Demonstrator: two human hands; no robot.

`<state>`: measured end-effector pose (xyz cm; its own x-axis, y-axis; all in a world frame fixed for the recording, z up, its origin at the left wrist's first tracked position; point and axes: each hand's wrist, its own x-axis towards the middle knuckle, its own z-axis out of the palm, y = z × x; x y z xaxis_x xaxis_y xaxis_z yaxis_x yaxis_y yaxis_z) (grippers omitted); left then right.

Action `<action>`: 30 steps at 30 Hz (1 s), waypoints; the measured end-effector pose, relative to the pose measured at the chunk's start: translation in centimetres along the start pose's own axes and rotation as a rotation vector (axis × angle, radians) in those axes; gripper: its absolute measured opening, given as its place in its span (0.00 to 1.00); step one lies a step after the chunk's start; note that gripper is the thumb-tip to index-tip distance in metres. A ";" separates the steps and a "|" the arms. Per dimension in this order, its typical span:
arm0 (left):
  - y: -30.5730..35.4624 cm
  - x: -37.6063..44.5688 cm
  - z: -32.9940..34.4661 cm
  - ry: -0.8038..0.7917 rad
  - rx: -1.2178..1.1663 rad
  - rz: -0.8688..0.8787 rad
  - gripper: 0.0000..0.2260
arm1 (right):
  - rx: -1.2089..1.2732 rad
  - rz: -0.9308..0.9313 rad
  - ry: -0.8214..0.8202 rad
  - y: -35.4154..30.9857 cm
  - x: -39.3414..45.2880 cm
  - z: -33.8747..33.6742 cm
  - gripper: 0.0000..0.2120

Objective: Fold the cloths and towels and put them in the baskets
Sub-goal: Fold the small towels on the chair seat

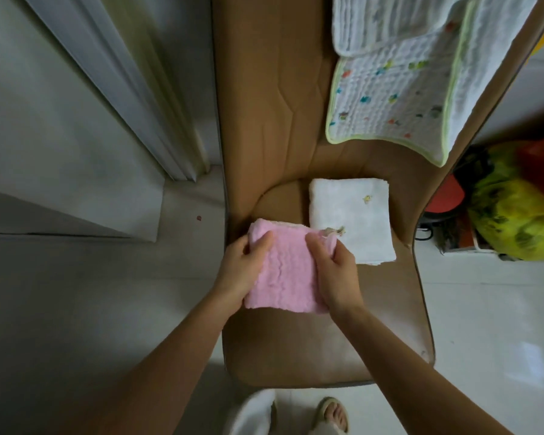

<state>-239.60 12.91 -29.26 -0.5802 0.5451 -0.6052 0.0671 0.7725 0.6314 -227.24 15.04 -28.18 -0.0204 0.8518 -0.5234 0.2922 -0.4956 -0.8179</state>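
A folded pink towel [288, 274] lies on the brown seat [296, 346] of a chair, held by both hands. My left hand [242, 268] grips its left edge and my right hand [333, 271] grips its right edge near the top corner. Just to the right, touching the pink towel's corner, lies a folded white cloth [349, 218] with a small yellow embroidered mark. Over the chair's back hang a white cloth with coloured dots and a green border [387, 105] and a plain white quilted cloth [399, 23]. No basket is in view.
A white door frame and wall [107, 89] stand to the left of the chair. At the right are yellow-green and red plastic bags [515, 208] on the floor. My foot in a slipper [335, 414] is at the bottom, on the pale tiled floor.
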 end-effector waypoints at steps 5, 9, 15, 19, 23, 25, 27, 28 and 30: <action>-1.4 4.1 0.4 -0.056 0.221 0.340 0.23 | 0.013 -0.049 0.110 1.0 3.6 3.2 0.12; -2.4 5.7 1.8 0.034 0.313 0.338 0.24 | -0.158 -0.133 0.166 2.0 6.0 4.7 0.10; -3.7 7.6 3.1 0.033 0.406 0.358 0.22 | -0.292 -0.142 0.196 4.4 8.0 5.0 0.08; -4.1 7.8 2.5 0.017 0.395 0.448 0.21 | -0.588 -0.417 0.314 4.9 6.3 4.0 0.19; -4.4 6.7 1.4 0.115 0.408 0.608 0.22 | -0.838 -0.695 0.116 7.2 4.4 3.6 0.26; -5.3 6.2 1.0 0.153 0.569 0.856 0.24 | -0.856 -0.680 0.051 8.5 4.6 4.0 0.26; -7.0 6.6 0.9 0.026 0.733 1.021 0.26 | -0.855 -0.632 0.025 9.3 5.2 4.2 0.27; -7.7 7.2 0.9 -0.041 0.776 1.035 0.27 | -0.865 -0.623 0.016 9.7 5.5 4.2 0.27; -8.3 8.3 0.8 -0.155 0.838 0.996 0.28 | -0.912 -0.618 -0.027 10.2 6.1 4.1 0.28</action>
<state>-244.36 11.32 -39.92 0.1058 0.9842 -0.1418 0.9240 -0.0446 0.3797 -228.28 14.48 -40.69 -0.4240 0.9002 -0.0993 0.8206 0.3354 -0.4628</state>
